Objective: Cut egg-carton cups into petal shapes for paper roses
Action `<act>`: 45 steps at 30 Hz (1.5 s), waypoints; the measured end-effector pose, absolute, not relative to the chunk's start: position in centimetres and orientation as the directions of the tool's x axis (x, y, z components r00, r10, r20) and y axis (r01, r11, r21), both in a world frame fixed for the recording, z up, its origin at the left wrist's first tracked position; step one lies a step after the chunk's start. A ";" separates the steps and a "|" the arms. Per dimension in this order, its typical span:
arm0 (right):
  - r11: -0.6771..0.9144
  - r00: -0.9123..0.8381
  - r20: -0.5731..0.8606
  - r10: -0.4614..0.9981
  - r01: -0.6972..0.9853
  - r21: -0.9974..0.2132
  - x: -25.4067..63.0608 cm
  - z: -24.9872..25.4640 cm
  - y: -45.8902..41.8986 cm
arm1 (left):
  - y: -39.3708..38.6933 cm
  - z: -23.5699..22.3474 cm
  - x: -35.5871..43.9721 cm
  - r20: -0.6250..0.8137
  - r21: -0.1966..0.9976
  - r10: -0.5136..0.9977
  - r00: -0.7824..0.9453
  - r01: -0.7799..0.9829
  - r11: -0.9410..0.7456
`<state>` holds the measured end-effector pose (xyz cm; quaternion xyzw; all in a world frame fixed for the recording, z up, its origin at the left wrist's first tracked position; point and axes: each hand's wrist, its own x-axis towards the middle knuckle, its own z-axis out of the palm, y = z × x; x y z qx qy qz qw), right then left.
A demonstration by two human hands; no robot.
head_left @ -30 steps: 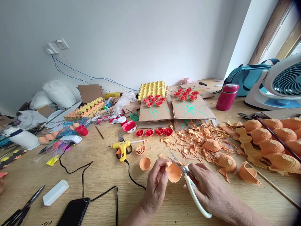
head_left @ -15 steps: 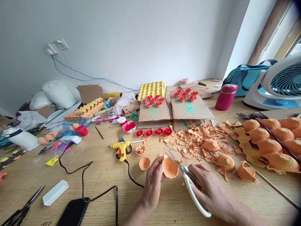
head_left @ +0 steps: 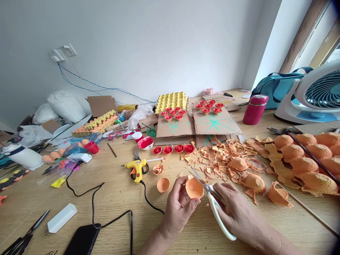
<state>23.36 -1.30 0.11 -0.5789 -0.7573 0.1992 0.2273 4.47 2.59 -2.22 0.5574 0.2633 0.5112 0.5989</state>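
My left hand (head_left: 178,202) grips an orange egg carton cup (head_left: 194,189) by its left and lower side, with the thumb below the rim. White-handled scissors (head_left: 219,216) are in my right hand (head_left: 232,207), fingers through the handles. Their blades lie slightly parted at the cup's upper right rim. A second orange cup (head_left: 163,185) sits on the table left of my left hand. Beyond it rests an unpainted rolled paper rose (head_left: 158,169). A yellow hot glue gun (head_left: 136,169) lies farther left, over another pair of scissors.
Orange scraps (head_left: 217,159) are heaped ahead, beside a large orange egg tray (head_left: 305,156) at right. Red flowers (head_left: 179,148) stand in a row before cardboard panels (head_left: 216,124). Black scissors (head_left: 26,235), a phone (head_left: 82,239) and a cable occupy the left. A pink flask (head_left: 255,109) stands back right.
My left hand has turned the cup and shifted slightly right, its thumb moving down to the lower rim. The scissors have moved a little with the cup, blades still at its edge.
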 end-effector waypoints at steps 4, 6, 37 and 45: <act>0.272 -0.240 0.133 0.962 0.780 -0.564 23.4 0.0 -1.4 | 2.5 -2.4 4.3 0.311 0.934 0.879 0.360 -0.289 -0.212; 0.280 -0.246 0.138 0.959 0.775 -0.566 23.5 0.0 -1.5 | 2.4 -2.4 4.2 0.328 0.932 0.876 0.354 -0.273 -0.239; 0.211 -0.232 0.045 0.972 0.768 -0.605 23.2 0.4 -1.6 | 2.2 -1.6 4.4 0.185 0.959 0.932 0.311 -0.264 -0.102; 0.202 -0.229 0.042 0.972 0.736 -0.646 23.3 0.4 -1.7 | 2.1 -1.2 4.4 0.178 0.968 0.932 0.317 -0.228 -0.107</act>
